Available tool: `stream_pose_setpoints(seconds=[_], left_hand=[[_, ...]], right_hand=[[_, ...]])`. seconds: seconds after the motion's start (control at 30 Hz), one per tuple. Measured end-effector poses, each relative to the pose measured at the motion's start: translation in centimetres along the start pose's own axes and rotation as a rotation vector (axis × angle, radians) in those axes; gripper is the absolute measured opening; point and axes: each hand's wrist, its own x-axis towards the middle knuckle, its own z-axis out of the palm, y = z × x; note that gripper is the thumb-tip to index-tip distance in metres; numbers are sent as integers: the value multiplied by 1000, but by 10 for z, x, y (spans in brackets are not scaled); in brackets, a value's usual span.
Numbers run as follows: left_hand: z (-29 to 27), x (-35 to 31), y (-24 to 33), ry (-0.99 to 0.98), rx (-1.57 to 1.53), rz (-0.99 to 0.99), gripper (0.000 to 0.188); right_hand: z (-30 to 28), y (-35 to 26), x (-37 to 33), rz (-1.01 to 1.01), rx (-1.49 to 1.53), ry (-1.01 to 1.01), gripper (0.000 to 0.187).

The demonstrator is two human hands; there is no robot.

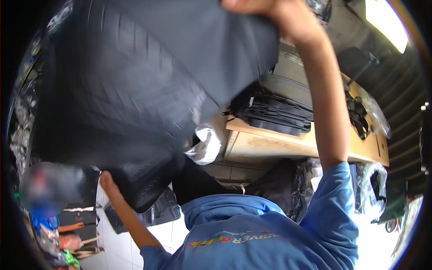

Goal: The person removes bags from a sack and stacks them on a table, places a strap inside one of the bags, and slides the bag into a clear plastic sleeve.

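Observation:
A large, dark grey-to-black item point(216, 49) of flexible, leather-like material fills the upper left, raised in front of me. Rows of short slanted ridges or creases mark its surface, and motion smears part of it; its exact kind does not show. My right hand point(281, 18) grips its upper right edge, thumb on the near face, partly cut off by the picture's top. Down at its lower left edge, my left hand point(109, 183) holds on, with the thumb visible and the other fingers hidden behind the material.
To the right, a wooden table point(270, 144) bears a stack of black bags point(279, 112). White crumpled material point(205, 146) lies beside it. Plastic-wrapped items point(371, 189) stand below the table. At the left edge is a partly blurred person point(72, 240); a dark item point(164, 209) lies on the tiled floor.

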Motion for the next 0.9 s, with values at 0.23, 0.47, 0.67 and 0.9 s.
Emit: stream_pose_setpoints(seconds=[0.23,0.47,0.67,0.9], left_hand=[[16,25,12,-2,20,39,50],[55,31,23,-1,-58,79,57],[71,35,24,-48,-97,75,58],[90,33,45,-37,-89,107,48]], right_hand=[[-123,14,-67,-12,422,631,19],[-135,122,-149,173,704,829,8],[-91,97,-148,317,827,903,17],[-79,76,-158,486,773,722,35]])
